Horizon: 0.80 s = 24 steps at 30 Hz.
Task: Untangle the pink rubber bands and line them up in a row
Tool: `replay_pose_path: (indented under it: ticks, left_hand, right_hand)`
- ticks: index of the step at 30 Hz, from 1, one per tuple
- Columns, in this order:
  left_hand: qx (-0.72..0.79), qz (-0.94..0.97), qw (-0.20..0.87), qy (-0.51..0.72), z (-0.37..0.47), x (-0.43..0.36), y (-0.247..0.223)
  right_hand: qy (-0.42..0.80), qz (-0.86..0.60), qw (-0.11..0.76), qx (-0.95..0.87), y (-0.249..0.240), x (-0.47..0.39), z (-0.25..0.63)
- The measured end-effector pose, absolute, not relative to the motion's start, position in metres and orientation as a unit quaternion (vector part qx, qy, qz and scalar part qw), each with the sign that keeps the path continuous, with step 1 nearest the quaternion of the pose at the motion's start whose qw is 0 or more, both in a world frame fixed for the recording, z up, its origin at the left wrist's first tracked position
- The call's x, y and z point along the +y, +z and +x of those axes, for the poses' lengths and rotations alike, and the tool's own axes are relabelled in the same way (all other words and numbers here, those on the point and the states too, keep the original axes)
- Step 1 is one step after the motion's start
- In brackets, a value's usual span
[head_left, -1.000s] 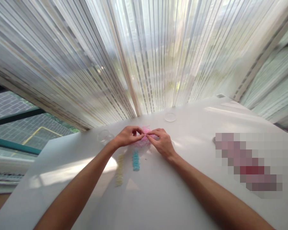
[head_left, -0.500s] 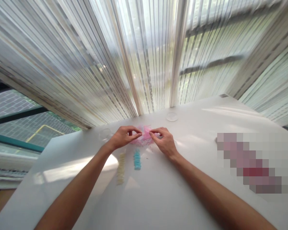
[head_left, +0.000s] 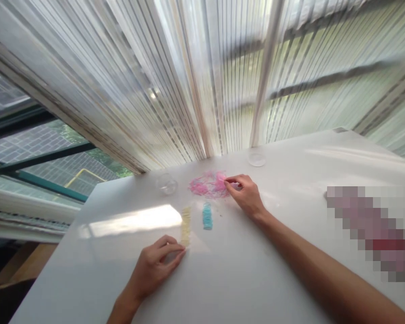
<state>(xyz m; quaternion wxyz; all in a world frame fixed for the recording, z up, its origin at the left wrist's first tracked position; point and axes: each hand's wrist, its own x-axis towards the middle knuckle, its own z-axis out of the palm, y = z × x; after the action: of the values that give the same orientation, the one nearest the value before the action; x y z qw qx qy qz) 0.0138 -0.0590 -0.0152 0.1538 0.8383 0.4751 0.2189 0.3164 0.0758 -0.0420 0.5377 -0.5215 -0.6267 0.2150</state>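
Note:
Pink strips point(head_left: 207, 185) lie in a loose, tangled heap near the far edge of the white table. My right hand point(head_left: 245, 191) is at the heap's right side, thumb and forefinger pinched on some pink strips. Nearer to me, my left hand point(head_left: 160, 261) has its fingertips pinched at the lower end of a column of yellow strips point(head_left: 186, 222); what is between them is too small to make out. To the right of that column lies a shorter column of blue strips point(head_left: 207, 216), touched by neither hand.
A clear round container point(head_left: 167, 185) stands left of the heap, and a clear shallow dish point(head_left: 257, 159) is behind it to the right. A blurred-out pinkish object point(head_left: 374, 234) lies on the table point(head_left: 222, 288) at the right. String curtains hang behind.
My left hand has moved from the pink heap down to the end of the yellow column. My right hand remains at the heap. The view has shifted slightly left.

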Motion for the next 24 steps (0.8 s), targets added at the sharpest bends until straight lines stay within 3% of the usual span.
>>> replay_pose_path:
  ticks: [5,19,24]
  left_hand:
    - [0.488,0.835,0.103,0.234,0.019,-0.058,-0.017]
    - [0.482,0.847,0.14,0.178,0.027,-0.042,0.008]
    - [0.466,0.856,0.17,0.147,0.046,0.006,0.035]
  right_hand:
    - [0.215,-0.542,0.519,-0.625,-0.042,0.075,0.317]
    - [0.199,-0.554,0.518,-0.621,-0.04,0.073,0.317]
    - [0.22,-0.576,0.444,-0.651,-0.033,0.073,0.321]
